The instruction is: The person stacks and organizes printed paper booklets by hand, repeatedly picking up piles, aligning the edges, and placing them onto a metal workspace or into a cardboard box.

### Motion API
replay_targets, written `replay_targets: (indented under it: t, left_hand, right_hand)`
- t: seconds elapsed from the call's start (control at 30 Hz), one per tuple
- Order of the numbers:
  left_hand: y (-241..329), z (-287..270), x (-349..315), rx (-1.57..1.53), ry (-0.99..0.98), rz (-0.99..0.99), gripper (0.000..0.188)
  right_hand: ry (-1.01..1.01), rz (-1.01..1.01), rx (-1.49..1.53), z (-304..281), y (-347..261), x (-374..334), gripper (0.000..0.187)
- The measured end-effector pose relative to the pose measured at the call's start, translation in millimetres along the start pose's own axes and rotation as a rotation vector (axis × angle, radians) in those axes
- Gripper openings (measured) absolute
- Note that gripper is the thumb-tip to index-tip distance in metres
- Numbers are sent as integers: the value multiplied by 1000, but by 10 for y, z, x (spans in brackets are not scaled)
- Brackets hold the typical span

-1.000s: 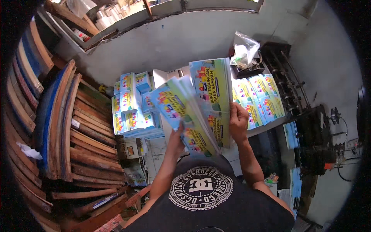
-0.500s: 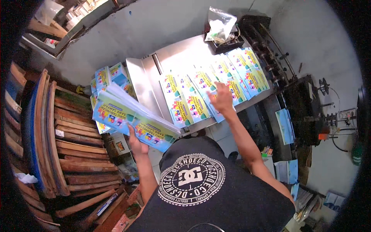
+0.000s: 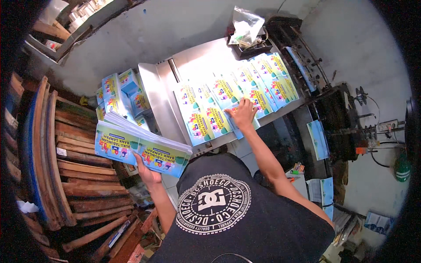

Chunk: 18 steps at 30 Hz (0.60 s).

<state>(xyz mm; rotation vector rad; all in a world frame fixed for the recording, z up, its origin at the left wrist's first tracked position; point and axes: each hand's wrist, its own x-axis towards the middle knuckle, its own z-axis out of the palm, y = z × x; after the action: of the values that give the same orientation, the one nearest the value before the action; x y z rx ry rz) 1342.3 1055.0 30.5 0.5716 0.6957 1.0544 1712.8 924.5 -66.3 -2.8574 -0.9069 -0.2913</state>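
The left hand (image 3: 149, 170) grasps a thick sheaf of light-blue and yellow printed paper covers (image 3: 140, 149), thumb on the printed face and the rest of the grip hidden behind it. The sheaf is tilted, its far edges loosely fanned; it is held by the near long edge, probably because the paper is long and floppy and a hold near the middle balances it. Holding it off to the left also leaves the space before the right hand free.

The right hand (image 3: 243, 115) has its fingers bent onto the near edge of the middle pile of matching covers (image 3: 226, 91); whether it pinches sheets or only presses on them, I cannot tell. Just left of this hand lies another pile of covers (image 3: 199, 116), and beyond it to the right an overlapping pile (image 3: 274, 79), all on the pale metal worktop (image 3: 197, 57). The overlap seems to leave edges exposed for fingers to catch.

Between the left hand's sheaf and these piles stands a pale grey metal panel (image 3: 160, 103), a barrier to any straight sideways move. Past the left hand are stacked blocks of blue and yellow booklets (image 3: 116, 94). Beyond the right hand, a black open box (image 3: 250, 49) under a clear plastic bag (image 3: 247, 26) takes up the far corner. Brown wooden boards (image 3: 92, 175) crowd the left hand's outer side; black machinery (image 3: 342, 114) bounds the right.
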Motion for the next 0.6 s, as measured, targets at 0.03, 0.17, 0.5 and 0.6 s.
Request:
replay_targets:
  t: [0.03, 0.17, 0.5, 0.6]
  left_hand:
    - [-5, 5, 8, -3, -3, -5, 64]
    - [-103, -7, 30, -11, -24, -35, 62]
    - [-250, 81, 167, -4, -58, -79, 59]
    - [-214, 72, 158, 24, -31, -78, 57]
  right_hand:
    - [-7, 15, 0, 21, -22, -2, 83]
    - [85, 24, 139, -194, -90, 82, 56]
    - [-150, 287, 1378, -262, 823, 791, 34]
    - [-442, 466, 1995, -440, 859, 840, 37]
